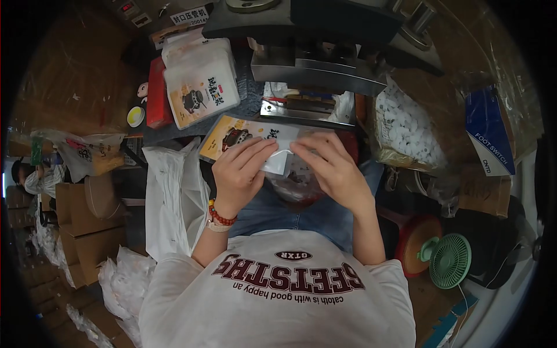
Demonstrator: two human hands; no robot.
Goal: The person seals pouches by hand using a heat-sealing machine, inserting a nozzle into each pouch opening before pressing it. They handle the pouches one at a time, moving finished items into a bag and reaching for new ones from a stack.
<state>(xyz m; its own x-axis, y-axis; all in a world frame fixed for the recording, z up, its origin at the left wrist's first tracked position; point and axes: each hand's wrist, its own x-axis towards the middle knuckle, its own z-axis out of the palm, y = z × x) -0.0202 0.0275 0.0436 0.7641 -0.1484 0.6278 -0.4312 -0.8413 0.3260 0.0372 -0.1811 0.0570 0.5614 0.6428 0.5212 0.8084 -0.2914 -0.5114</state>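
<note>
In front of my lap I hold a flat printed plastic pouch (219,134), orange and white with a dark cartoon figure. My left hand (239,174) pinches its near edge, fingers bent over the print. On the other side, my right hand (332,165) has its thumb and fingertips closed at the pouch's pale end. A small white curved piece (282,152) shows between the two sets of fingertips. Below the hands, a clear plastic bag (297,188) with loose contents lies at my lap. Just beyond the pouch stands a metal press machine (313,75).
Similar pouches (203,84) are stacked at the back left beside a red box (156,93). A carton of small white plastic pieces (406,124) stands right of the machine. A blue box (488,130) and a green fan (447,261) are farther right. White sacks (171,197) hang at my left.
</note>
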